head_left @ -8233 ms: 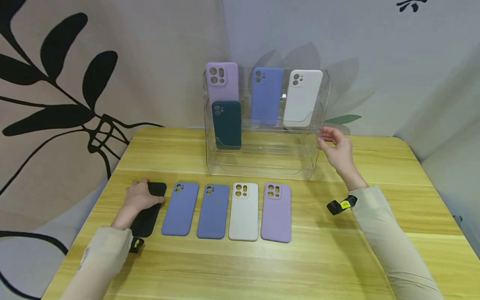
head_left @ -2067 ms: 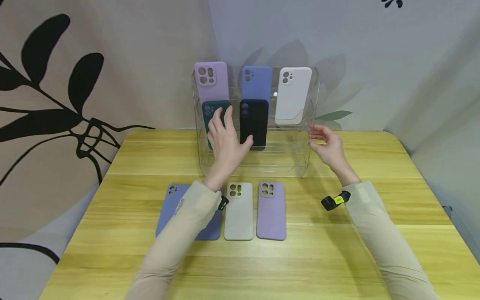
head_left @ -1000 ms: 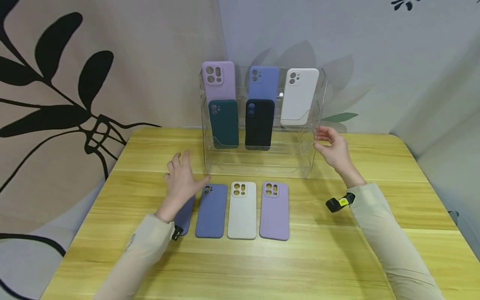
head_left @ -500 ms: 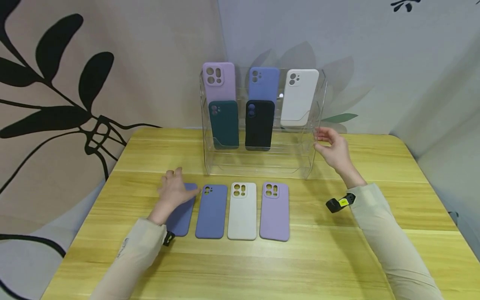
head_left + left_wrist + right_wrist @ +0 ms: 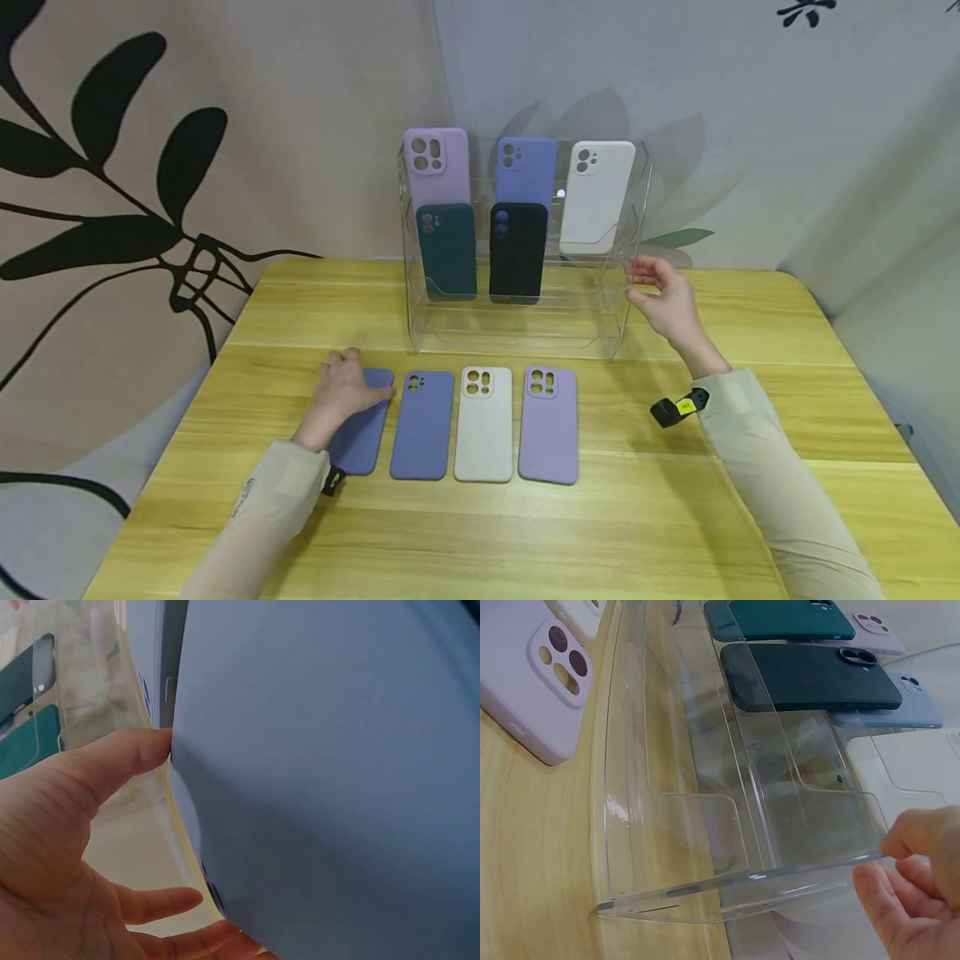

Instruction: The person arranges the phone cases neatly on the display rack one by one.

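Note:
My left hand [image 5: 339,398] grips the leftmost blue phone case [image 5: 363,442], which lies on the table. In the left wrist view, the thumb presses one edge of that case [image 5: 330,757] and the fingers reach round its camera end. The right hand [image 5: 666,302] pinches the right side edge of a clear acrylic display stand [image 5: 525,342] between thumb and fingers. On the stand's upper tier lean a lilac case [image 5: 450,185], a blue case [image 5: 534,177] and a white case [image 5: 597,200]. A dark green case [image 5: 450,258] and a black case [image 5: 517,258] stand on the tier below.
Right of the held case, another blue case [image 5: 422,429], a white case [image 5: 483,433] and a lilac case [image 5: 549,433] lie in a row on the wooden table [image 5: 525,542]. Behind the stand is a wall [image 5: 337,125] with a dark leaf pattern.
The black case went from the table to the stand's lower tier, beside the green one. My left hand then came back left and down onto the leftmost blue case. The right hand keeps its hold.

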Available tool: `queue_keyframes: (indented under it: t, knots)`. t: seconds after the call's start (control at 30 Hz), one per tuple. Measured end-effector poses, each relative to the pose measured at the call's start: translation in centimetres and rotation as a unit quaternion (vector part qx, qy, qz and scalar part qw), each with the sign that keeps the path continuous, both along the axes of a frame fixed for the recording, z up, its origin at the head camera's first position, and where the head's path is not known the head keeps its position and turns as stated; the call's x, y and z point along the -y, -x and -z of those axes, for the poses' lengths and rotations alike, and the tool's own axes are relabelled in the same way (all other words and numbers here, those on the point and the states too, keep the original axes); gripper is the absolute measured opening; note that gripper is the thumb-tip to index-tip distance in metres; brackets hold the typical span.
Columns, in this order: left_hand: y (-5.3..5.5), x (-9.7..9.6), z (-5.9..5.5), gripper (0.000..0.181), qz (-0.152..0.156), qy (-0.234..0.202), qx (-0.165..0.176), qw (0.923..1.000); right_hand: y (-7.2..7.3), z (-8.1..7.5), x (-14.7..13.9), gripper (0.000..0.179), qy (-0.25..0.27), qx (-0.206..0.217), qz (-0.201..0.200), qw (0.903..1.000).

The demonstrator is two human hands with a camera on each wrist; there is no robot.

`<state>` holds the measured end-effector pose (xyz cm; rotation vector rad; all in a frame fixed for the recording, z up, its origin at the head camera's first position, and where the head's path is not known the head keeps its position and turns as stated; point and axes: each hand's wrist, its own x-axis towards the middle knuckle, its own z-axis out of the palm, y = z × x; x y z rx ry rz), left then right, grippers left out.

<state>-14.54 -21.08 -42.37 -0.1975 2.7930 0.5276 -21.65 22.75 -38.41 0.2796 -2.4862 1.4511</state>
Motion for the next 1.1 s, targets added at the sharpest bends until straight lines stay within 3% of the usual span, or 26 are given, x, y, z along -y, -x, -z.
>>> queue_keyframes:
  t: [0.47, 0.63, 0.8, 1.1]
  knots:
    - [-0.4, 0.1, -0.2, 0.085, 0.008, 0.04, 0.011, 0.9991, -0.1, 0.1, 0.0, 0.039, 0.004, -0.01, 0.002, 0.9999]
    - [-0.4, 0.2, -0.1, 0.083, 0.006, 0.037, 0.008, 0.9993, -0.6, -0.7, 0.5, 0.038, 0.007, -0.005, 0.001, 1.0]
    - [-0.3, 0.2, -0.1, 0.083, 0.009, 0.027, -0.017, 0.9995, -1.8, -2.4, 1.4, 0.036, 0.005, -0.01, -0.002, 0.9999]
    - [-0.1, -0.4, -0.9, 0.09, 0.015, -0.001, -0.075, 0.9971, -2.3, -2.8, 1.7, 0.036, 0.007, -0.01, -0.001, 0.9999]
